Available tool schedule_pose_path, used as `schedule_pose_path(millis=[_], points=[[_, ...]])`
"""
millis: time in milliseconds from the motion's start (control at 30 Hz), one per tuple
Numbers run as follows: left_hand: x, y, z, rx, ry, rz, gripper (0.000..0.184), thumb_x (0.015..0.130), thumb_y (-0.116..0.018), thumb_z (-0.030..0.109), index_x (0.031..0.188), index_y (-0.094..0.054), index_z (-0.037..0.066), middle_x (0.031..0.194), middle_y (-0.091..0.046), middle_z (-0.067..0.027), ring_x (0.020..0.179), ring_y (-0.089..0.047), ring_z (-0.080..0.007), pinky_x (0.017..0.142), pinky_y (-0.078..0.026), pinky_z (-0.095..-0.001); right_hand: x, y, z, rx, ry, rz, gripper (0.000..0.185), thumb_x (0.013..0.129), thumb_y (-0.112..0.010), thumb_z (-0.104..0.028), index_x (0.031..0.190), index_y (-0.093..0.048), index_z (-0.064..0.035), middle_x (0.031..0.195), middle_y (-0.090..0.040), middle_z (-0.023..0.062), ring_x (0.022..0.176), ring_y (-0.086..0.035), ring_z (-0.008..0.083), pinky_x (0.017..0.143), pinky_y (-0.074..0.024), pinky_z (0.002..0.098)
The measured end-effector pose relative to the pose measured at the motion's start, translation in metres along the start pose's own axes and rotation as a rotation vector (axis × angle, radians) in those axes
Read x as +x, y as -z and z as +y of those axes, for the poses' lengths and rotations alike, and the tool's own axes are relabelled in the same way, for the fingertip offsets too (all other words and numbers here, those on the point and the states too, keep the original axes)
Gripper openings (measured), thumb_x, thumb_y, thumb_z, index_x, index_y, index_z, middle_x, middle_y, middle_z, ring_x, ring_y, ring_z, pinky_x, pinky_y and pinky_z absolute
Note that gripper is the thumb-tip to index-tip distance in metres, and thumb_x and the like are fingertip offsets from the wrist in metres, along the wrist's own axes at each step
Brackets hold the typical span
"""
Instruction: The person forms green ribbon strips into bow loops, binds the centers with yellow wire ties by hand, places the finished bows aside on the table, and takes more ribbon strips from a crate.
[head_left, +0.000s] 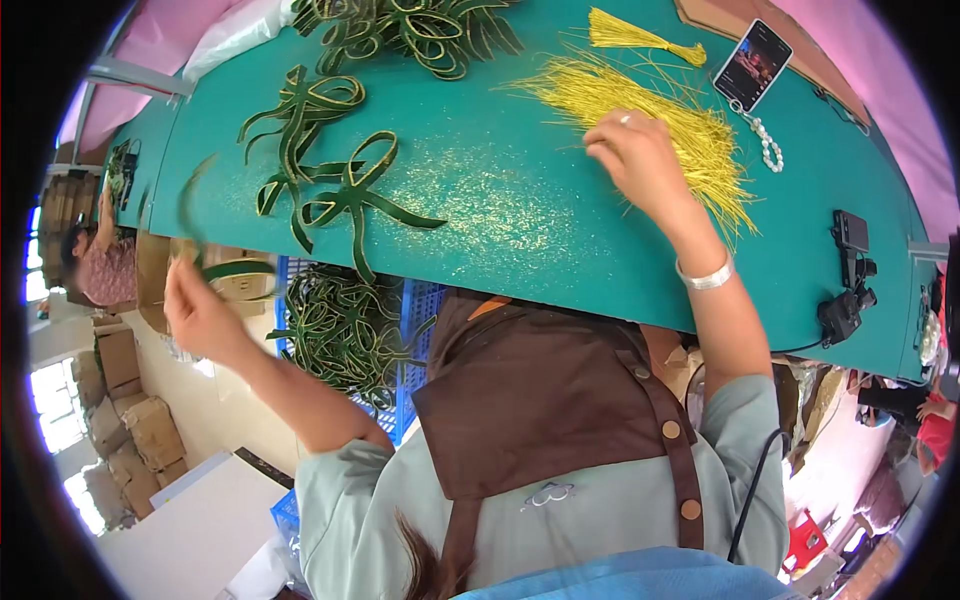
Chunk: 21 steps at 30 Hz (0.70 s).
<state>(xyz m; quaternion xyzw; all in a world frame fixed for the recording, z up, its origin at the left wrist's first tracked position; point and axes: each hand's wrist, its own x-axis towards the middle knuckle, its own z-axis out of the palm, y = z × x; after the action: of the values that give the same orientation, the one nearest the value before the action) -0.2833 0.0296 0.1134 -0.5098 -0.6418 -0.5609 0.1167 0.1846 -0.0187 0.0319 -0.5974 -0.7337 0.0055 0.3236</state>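
Off the table's left front edge, my left hand pinches a green ribbon bow with gold edging; one of its strips is blurred by motion. My right hand is over a spread bundle of gold wire ties, thumb and fingers closed together. Whether a strand is between those fingertips cannot be made out. Between the hands lie two loose ribbon bows, one looped and another just behind it. Gold glitter is scattered over the green table.
A pile of ribbon bows is at the back. Below the table edge, a blue crate holds many more. A tied gold bundle, a phone with a beaded strap and black devices lie rightward. Another person is far left.
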Motion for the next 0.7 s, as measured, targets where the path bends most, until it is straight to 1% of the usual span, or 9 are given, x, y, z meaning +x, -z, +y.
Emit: schedule_pose_path(millis=[200, 267, 300, 333, 400, 467, 533, 600, 700], points=[[-0.026, 0.073, -0.394, 0.674, 0.228, -0.160, 0.043, 0.099, -0.057, 0.043, 0.106, -0.076, 0.005, 0.095, -0.075, -0.0188, 0.089, -0.071, -0.0371, 0.078, -0.053, -0.0467, 0.026, -0.035, 0.017, -0.026, -0.056, -0.356, 0.010, 0.083, -0.071, -0.012, 0.083, -0.066, -0.0038, 0.083, -0.064, 0.0114, 0.085, -0.063, 0.0321, 0.078, -0.0484, 0.0437], [-0.080, 0.073, -0.423, 0.800, 0.076, -0.350, 0.038, 0.099, -0.055, 0.037, 0.107, -0.076, 0.006, 0.095, -0.074, -0.0188, 0.089, -0.070, -0.0382, 0.082, -0.053, -0.0491, 0.035, -0.042, 0.019, -0.019, -0.052, -0.425, 0.008, 0.082, -0.070, -0.010, 0.082, -0.065, -0.0034, 0.083, -0.064, 0.0125, 0.082, -0.063, 0.0331, 0.075, -0.0487, 0.0438], [-0.094, 0.070, -0.427, 0.717, 0.267, -0.535, 0.037, 0.098, -0.055, 0.035, 0.111, -0.074, 0.007, 0.100, -0.073, -0.0197, 0.092, -0.069, -0.0389, 0.084, -0.053, -0.0497, 0.036, -0.042, 0.018, -0.080, -0.028, -0.470, 0.007, 0.081, -0.068, -0.009, 0.080, -0.063, -0.0032, 0.082, -0.063, 0.0136, 0.080, -0.062, 0.0340, 0.073, -0.0486, 0.0444], [-0.107, 0.055, -0.419, 0.614, 0.455, -0.718, 0.036, 0.098, -0.054, 0.033, 0.116, -0.072, 0.008, 0.104, -0.072, -0.0205, 0.095, -0.068, -0.0396, 0.086, -0.053, -0.0502, 0.037, -0.041, 0.017, -0.148, -0.009, -0.513, 0.006, 0.081, -0.066, -0.007, 0.078, -0.062, -0.0029, 0.081, -0.062, 0.0147, 0.077, -0.061, 0.0350, 0.071, -0.0485, 0.0451], [-0.107, 0.019, -0.313, 0.966, 0.336, -0.769, 0.037, 0.096, -0.057, 0.030, 0.124, -0.067, 0.007, 0.116, -0.068, -0.0221, 0.104, -0.064, -0.0404, 0.088, -0.052, -0.0510, 0.031, -0.038, 0.010, -0.169, 0.034, -0.490, 0.006, 0.081, -0.064, -0.006, 0.080, -0.059, -0.0023, 0.078, -0.060, 0.0159, 0.075, -0.060, 0.0359, 0.070, -0.0474, 0.0464], [-0.090, -0.015, -0.193, 0.686, 0.102, -0.413, 0.034, 0.095, -0.060, 0.021, 0.127, -0.064, 0.007, 0.125, -0.064, -0.0218, 0.115, -0.060, -0.0390, 0.093, -0.049, -0.0509, 0.019, -0.029, -0.002, -0.082, 0.038, -0.304, 0.008, 0.081, -0.063, -0.004, 0.084, -0.056, -0.0022, 0.075, -0.058, 0.0163, 0.072, -0.059, 0.0369, 0.070, -0.0468, 0.0473], [-0.067, -0.046, -0.116, 0.222, -0.342, -0.384, 0.031, 0.093, -0.062, 0.010, 0.124, -0.065, 0.009, 0.122, -0.065, -0.0177, 0.115, -0.059, -0.0363, 0.097, -0.046, -0.0482, 0.006, -0.022, -0.012, -0.068, 0.000, -0.289, 0.009, 0.087, -0.063, -0.004, 0.090, -0.055, -0.0014, 0.074, -0.058, 0.0161, 0.070, -0.059, 0.0345, 0.068, -0.0476, 0.0439], [-0.050, -0.068, -0.052, 0.017, -0.573, -0.680, 0.034, 0.091, -0.063, 0.003, 0.123, -0.065, 0.011, 0.121, -0.066, -0.0130, 0.113, -0.060, -0.0350, 0.098, -0.046, -0.0458, -0.002, -0.005, -0.035, 0.239, -0.265, -0.275, 0.007, 0.093, -0.063, -0.005, 0.093, -0.059, 0.0003, 0.078, -0.061, 0.0156, 0.070, -0.061, 0.0288, 0.066, -0.0487, 0.0376], [-0.047, -0.087, -0.027, 0.182, -0.596, -1.037, 0.031, 0.088, -0.067, 0.003, 0.118, -0.068, 0.010, 0.116, -0.068, -0.0099, 0.110, -0.060, -0.0330, 0.096, -0.046, -0.0444, -0.028, 0.008, -0.042, 0.244, -0.243, -0.128, 0.007, 0.095, -0.064, -0.004, 0.100, -0.063, 0.0017, 0.083, -0.066, 0.0124, 0.071, -0.064, 0.0208, 0.066, -0.0499, 0.0310]])
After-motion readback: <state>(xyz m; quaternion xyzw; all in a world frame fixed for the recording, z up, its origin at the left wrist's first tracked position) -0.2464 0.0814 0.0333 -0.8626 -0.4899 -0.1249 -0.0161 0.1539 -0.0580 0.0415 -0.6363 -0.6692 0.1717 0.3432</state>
